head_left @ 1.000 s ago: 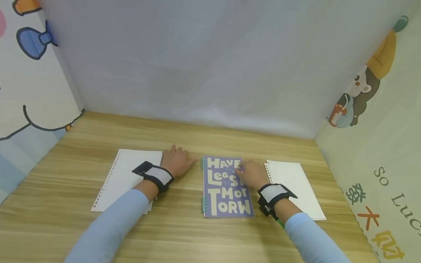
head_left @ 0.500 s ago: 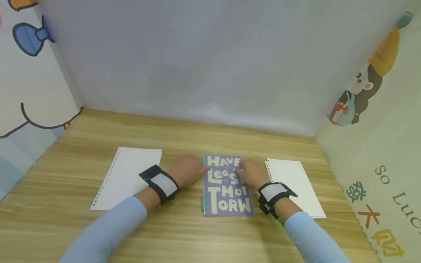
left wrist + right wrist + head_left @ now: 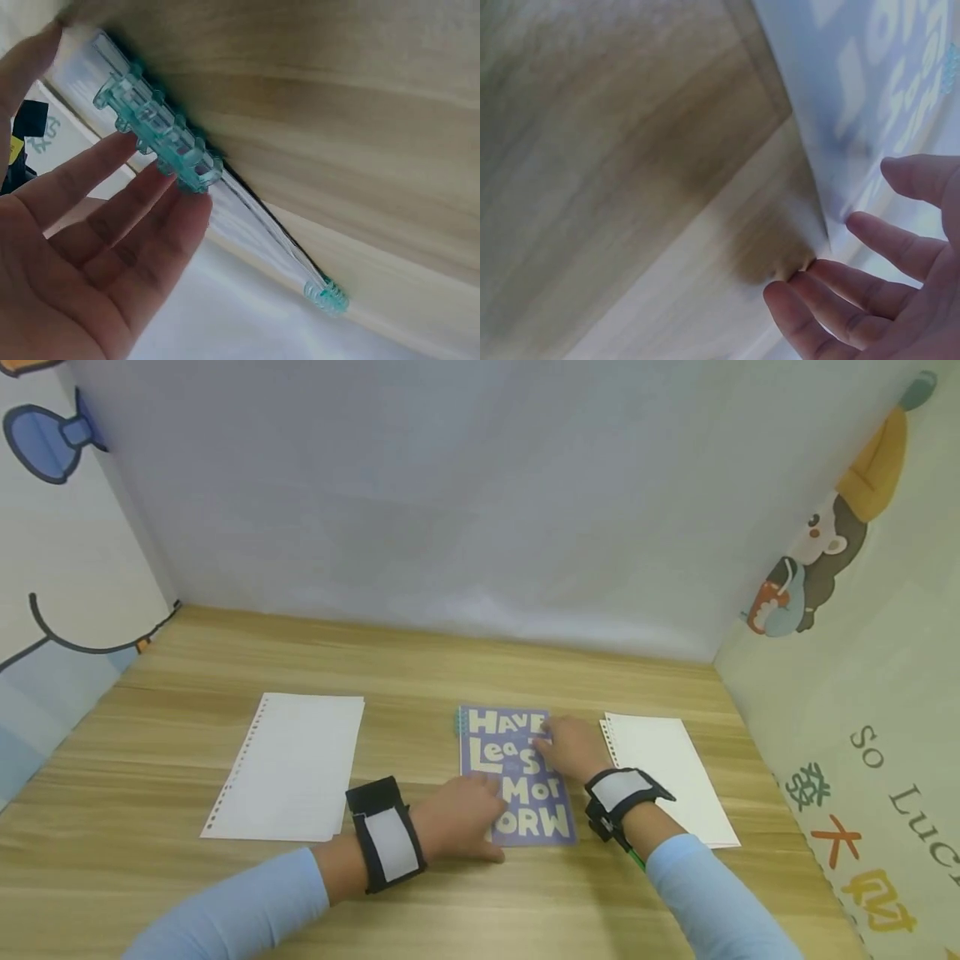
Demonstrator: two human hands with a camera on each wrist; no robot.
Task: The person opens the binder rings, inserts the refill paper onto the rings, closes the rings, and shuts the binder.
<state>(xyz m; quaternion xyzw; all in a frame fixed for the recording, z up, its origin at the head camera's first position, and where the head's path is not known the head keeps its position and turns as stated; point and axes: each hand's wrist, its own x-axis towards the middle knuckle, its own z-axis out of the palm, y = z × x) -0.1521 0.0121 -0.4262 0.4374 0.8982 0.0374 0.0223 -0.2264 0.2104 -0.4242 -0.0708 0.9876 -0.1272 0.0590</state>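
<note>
A purple notebook (image 3: 517,777) with large pale lettering lies on the wooden table. Two teal ring binding clips run along its left edge. The upper clip (image 3: 462,721) shows in the head view; my left hand (image 3: 461,818) hides the lower one there. Up close, the left wrist view has the fingers of that hand extended against the nearer clip (image 3: 161,131), with the thumb apart from it. My right hand (image 3: 577,750) rests at the notebook's upper right edge, its fingers loosely bent, some touching the cover and some the table beside it.
Left of the notebook lies a stack of white punched paper (image 3: 288,764). A second white punched stack (image 3: 667,777) lies to the right, partly under the right wrist. Pale walls with cartoon prints border the table (image 3: 420,660) at the back and sides.
My left hand has moved from beside the left paper stack rightward, then down the notebook's left edge to its lower clip. My right hand has stayed in place on the notebook.
</note>
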